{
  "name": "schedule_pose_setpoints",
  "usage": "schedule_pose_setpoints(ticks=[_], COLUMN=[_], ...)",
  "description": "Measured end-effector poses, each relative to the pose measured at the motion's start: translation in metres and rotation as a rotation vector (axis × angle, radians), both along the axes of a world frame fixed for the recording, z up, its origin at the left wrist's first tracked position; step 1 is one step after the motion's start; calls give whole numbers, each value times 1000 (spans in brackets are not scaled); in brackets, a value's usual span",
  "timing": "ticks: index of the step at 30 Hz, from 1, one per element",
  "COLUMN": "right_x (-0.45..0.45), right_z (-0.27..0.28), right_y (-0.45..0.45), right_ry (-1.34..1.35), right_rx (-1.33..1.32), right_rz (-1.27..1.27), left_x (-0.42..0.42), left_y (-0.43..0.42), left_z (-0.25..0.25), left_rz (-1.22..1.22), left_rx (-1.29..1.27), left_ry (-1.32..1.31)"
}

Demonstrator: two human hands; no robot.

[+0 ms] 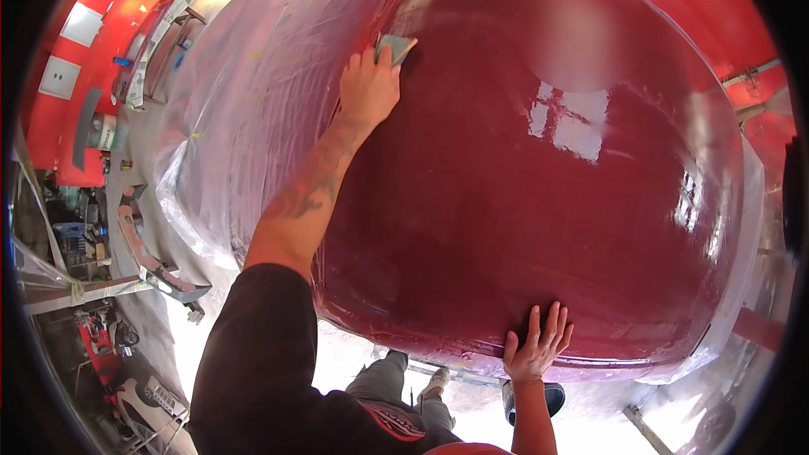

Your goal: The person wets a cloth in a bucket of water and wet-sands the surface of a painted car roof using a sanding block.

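A large, curved, glossy dark red car panel [506, 202] fills the middle of the view. At its upper left edge, my left hand [368, 91] is closed on a folded grey-green sheet of sandpaper [398, 47] with a yellowish edge. The sheet lies against the panel, beside the border with the masking film; its underside is hidden. My right hand [538, 344] rests flat on the near edge of the panel, fingers spread and holding nothing.
Clear plastic masking film [244, 93] covers the car left of the panel. A curved bumper piece [156, 261] is at the left. Below my right hand is a black bucket [553, 400]. Red walls [716, 0] stand behind. Tools and parts crowd the lower left.
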State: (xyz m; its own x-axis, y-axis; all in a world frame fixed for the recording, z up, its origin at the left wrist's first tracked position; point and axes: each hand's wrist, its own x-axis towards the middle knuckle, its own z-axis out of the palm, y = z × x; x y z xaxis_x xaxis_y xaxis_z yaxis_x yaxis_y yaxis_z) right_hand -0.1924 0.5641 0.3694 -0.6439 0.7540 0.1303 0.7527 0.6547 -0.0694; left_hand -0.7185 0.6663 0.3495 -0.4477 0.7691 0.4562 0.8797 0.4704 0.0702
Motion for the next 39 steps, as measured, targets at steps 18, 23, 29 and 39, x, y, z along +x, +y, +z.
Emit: schedule_pose_setpoints(ticks=[18,23,29,39], right_x=[1,2,1,-1], right_z=[-1,0,0,4], right_y=[1,-1,-1,0], right_ry=[-8,4,18,31], right_rx=[-14,-13,-22,-66], right_rz=[-22,-19,-21,-43], left_x=[-27,28,96,115], left_y=[62,13,-60,28], left_z=[5,3,26,27], left_rz=[-8,-181,-660,-542], left_rx=[25,100,-41,90], left_ry=[-140,-202,-244,-298])
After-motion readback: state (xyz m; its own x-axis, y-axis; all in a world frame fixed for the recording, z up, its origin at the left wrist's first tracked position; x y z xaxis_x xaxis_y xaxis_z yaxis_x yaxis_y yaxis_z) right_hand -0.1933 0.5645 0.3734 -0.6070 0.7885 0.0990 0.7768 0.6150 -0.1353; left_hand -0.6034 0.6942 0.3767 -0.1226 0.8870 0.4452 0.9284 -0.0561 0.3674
